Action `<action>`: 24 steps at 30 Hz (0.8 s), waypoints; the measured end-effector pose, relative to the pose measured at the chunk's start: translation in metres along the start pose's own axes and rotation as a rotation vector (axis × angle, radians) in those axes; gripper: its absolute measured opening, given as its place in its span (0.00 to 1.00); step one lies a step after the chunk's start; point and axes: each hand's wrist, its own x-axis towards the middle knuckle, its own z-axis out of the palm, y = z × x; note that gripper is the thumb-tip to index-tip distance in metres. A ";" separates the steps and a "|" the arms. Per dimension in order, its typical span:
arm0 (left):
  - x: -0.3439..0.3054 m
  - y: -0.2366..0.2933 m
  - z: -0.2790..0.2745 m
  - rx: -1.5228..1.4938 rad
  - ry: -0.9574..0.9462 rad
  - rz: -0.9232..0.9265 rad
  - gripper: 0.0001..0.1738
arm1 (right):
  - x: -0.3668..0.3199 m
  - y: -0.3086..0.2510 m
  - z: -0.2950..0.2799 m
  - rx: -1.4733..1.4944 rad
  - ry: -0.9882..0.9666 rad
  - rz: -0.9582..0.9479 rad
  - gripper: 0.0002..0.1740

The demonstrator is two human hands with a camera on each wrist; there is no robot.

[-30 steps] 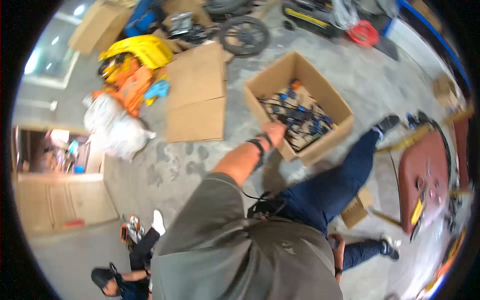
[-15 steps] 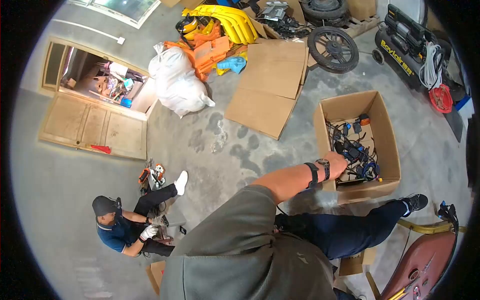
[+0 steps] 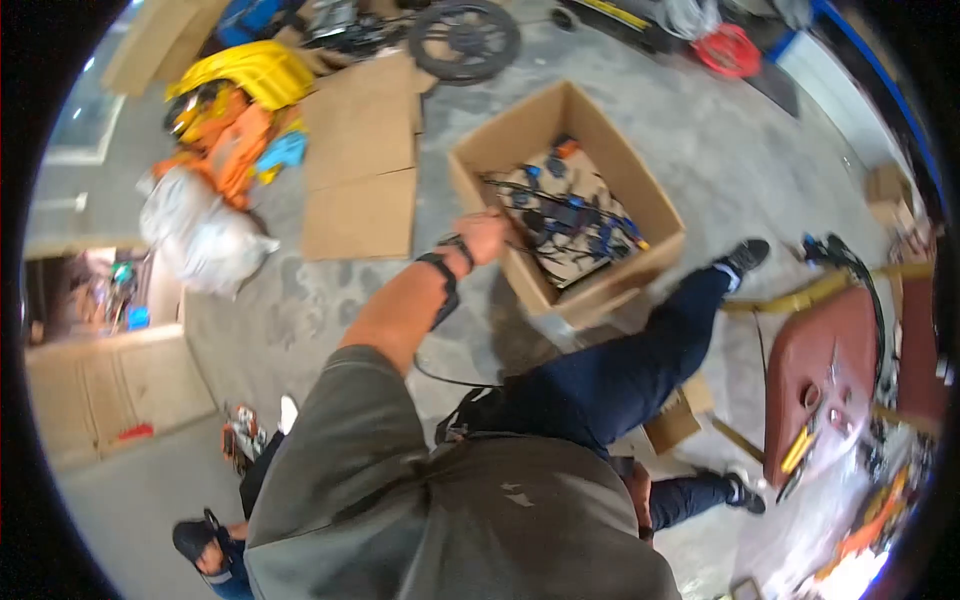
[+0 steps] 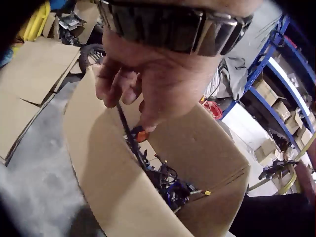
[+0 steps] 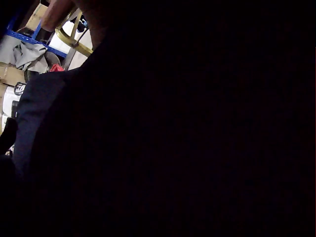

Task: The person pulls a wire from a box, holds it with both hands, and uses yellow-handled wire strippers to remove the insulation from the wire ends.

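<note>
Left wrist view: the left hand (image 4: 163,81) pinches a black cable (image 4: 126,127) at the cardboard box (image 4: 113,163). The pale shirt mark (image 3: 517,494) is illegible; the right hand (image 3: 640,492)'s grip I cannot tell.

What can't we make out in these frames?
Right hand: grip unclear; partly covered by the grey shirt in the head view, right wrist view mostly black.
Black cable: far end lost among the tangled parts, left wrist view.
Other person: hands out of sight behind the sleeve or below the bottom edge, head view.
</note>
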 end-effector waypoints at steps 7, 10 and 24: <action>-0.012 -0.002 -0.014 -0.035 -0.018 0.021 0.08 | -0.005 -0.007 0.009 0.300 0.047 0.128 0.12; -0.009 -0.005 -0.028 -0.073 -0.001 0.047 0.09 | -0.010 -0.025 0.000 0.281 0.028 0.073 0.12; 0.021 0.030 -0.142 -0.254 0.358 -0.037 0.19 | -0.024 -0.014 0.016 0.295 0.195 -0.048 0.12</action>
